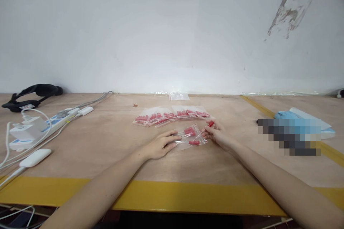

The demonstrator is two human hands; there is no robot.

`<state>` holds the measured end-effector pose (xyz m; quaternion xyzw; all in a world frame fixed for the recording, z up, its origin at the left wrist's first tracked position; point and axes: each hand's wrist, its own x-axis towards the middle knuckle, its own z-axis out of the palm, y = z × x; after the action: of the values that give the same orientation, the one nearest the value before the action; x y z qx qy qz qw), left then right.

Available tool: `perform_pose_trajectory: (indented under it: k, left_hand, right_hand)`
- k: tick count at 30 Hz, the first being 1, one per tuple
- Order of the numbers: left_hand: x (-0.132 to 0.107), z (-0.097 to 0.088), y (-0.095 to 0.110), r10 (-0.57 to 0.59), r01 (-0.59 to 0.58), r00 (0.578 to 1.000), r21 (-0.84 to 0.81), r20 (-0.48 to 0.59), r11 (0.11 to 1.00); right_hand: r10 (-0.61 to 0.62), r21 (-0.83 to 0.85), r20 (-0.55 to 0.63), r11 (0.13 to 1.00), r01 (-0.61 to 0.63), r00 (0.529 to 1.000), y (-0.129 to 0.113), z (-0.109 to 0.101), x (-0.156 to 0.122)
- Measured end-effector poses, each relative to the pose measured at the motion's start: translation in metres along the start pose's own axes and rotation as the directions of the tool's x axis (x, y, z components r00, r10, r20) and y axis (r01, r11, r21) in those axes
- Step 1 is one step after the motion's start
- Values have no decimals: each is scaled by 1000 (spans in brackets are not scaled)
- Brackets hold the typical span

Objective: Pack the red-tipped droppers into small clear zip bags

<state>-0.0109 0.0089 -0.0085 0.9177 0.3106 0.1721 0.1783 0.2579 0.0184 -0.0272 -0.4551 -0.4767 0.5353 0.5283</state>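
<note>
A small clear zip bag (191, 137) with several red parts inside lies on the wooden table (107, 139) between my hands. My left hand (161, 144) lies flat beside it, fingers stretched out and pressing on the bag's left end. My right hand (216, 134) is at the bag's right end, fingers pinched on a single red part (211, 124) just above the bag's opening. Behind them, a row of filled clear bags of red parts (172, 115) lies side by side.
A stack of empty clear bags (178, 96) lies by the wall. At the left are a power strip with plugs and white cables (40, 125), a white charger (34, 157) and a black headband (32, 94). Blue and white items (303, 121) sit at the right. Yellow tape (188, 195) edges the table.
</note>
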Motion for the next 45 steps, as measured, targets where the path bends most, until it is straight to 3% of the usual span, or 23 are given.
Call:
perform_pose_trajectory:
  k: [3, 5, 8, 11, 14, 21, 27, 30, 33, 38, 40, 42, 45]
  left_hand:
    - [0, -1, 3, 6, -7, 999, -13, -32, 1000]
    - [-1, -2, 3, 11, -12, 998, -20, -55, 1000]
    - [0, -1, 2, 9, -10, 998, -11, -62, 1000]
    - [0, 0, 0, 24, -23, 998, 9, -59, 1000]
    - [1, 0, -1, 40, -39, 998, 13, -54, 999]
    - [1, 0, 0, 47, -46, 998, 20, -52, 999]
    - [2, 1, -1, 57, -57, 996, 6, -64, 998]
    - [2, 0, 0, 61, -60, 996, 12, -62, 998]
    - [2, 0, 1, 55, -55, 997, 5, -62, 998]
    - [2, 0, -1, 54, -53, 996, 8, -66, 999]
    - [2, 0, -2, 60, -60, 997, 14, -56, 998]
    - [2, -1, -3, 66, -66, 997, 14, -39, 998]
    - [1, -3, -3, 88, -85, 993, 47, -80, 995]
  right_hand:
    - [3, 41, -28, 999, -2, 1000, 1, -2, 1]
    - [29, 19, 14, 999, -29, 999, -1, -4, 0]
    - [95, -201, 138, 977, -66, 986, -10, -7, -5]
    - [96, -459, 262, 888, 37, 960, -21, -9, -9]
    - [25, -549, 319, 820, 163, 947, -24, -7, -10]
    - [24, -412, 247, 907, 83, 969, -16, -3, -7]
    - [165, -342, 275, 937, -63, 947, -20, -5, -8]
    - [126, -329, 219, 943, -48, 968, -21, -6, -7]
    - [74, -433, 131, 901, -10, 989, -22, -4, -8]
    - [170, -461, 262, 887, -32, 950, -25, 0, -14]
    - [180, -466, 259, 884, -40, 949, -25, -2, -14]
    - [142, -503, 213, 864, -17, 967, -22, -5, -11]
    - [-69, -590, 138, 795, 138, 988, -16, -9, -5]
